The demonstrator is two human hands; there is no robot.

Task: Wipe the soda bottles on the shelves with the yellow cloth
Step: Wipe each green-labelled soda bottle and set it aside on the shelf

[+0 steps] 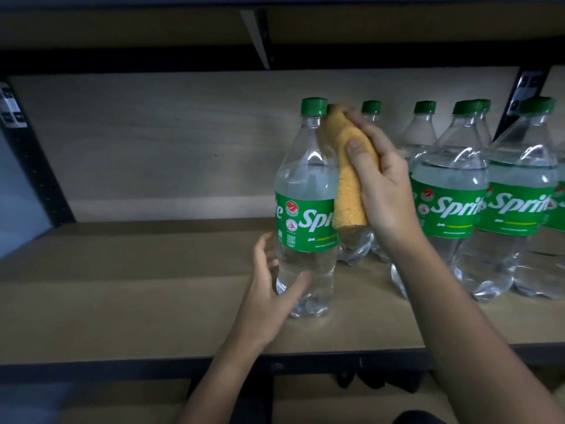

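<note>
A clear soda bottle (pixel 305 191) with a green cap and green Sprite label stands upright on the wooden shelf (pixel 137 301), apart from the others. My right hand (pixel 385 185) grips the yellow cloth (pixel 348 179), which hangs against the bottle's right shoulder and side. My left hand (pixel 272 298) is at the bottle's lower left, fingers spread, thumb touching its base; it is not closed around it. Several more Sprite bottles (pixel 452 203) stand grouped to the right, partly hidden behind my right hand and arm.
The shelf's back panel (pixel 153 142) is close behind the bottles. Another shelf board (pixel 122 26) with a metal bracket (pixel 258 38) hangs overhead. Black uprights (pixel 33 166) frame the left and right sides. A lower shelf shows below the front edge.
</note>
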